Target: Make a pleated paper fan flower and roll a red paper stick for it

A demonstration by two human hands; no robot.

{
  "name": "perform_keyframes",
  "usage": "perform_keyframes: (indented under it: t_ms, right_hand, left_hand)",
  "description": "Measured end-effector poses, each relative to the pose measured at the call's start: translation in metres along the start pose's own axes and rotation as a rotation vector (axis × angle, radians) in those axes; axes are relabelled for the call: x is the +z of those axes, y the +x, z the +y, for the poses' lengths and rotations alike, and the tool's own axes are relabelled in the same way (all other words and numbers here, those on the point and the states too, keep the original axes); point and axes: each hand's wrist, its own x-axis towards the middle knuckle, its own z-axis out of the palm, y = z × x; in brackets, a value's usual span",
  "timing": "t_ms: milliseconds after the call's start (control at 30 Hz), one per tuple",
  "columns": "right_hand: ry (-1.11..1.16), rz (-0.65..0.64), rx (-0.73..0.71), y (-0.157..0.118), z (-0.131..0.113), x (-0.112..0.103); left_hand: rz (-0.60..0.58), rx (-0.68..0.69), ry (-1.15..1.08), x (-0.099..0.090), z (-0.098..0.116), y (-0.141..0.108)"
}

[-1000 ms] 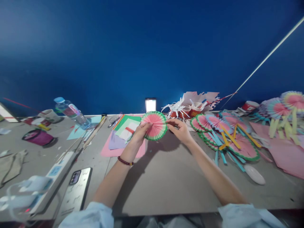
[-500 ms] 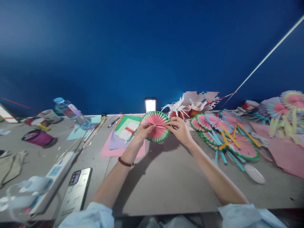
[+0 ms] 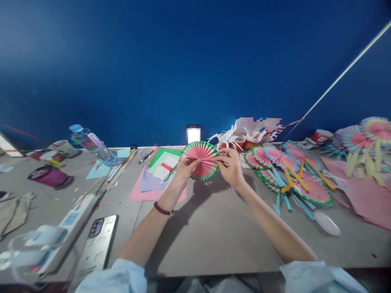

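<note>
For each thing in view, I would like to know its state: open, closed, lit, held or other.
Pink-and-green pleated paper fan: spread into a round disc, held up.
Left hand: holding the fan, thumb near its middle.
Right hand: pinching the fan's right edge.
Blue-capped clear plastic bottle: closed.
Long white power strip: white plugs inserted, red light lit.
Silver rectangular phone: lying, camera side up.

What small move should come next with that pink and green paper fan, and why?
Perhaps a gentle squeeze at the right edge of the paper fan by the right hand, with the left hand steadying it: the pleats are spread into a disc, with the left thumb near its centre and the right hand at that edge.
</note>
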Motion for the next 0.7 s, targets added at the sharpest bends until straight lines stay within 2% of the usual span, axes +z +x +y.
perform_keyframes:
  t_ms: [467,700]
  right_hand:
    - [-0.18,-0.178,-0.198,-0.0006,-0.0062,-0.0045]
    - [-0.296,-0.139,-0.258,-0.0036,-0.008,-0.0014]
  left_hand:
    - [-0.127,0.073,0.014,0.0047,0.0008,-0.0066]
    - [-0.155,0.101,-0.028,0.007,-0.0011,-0.0089]
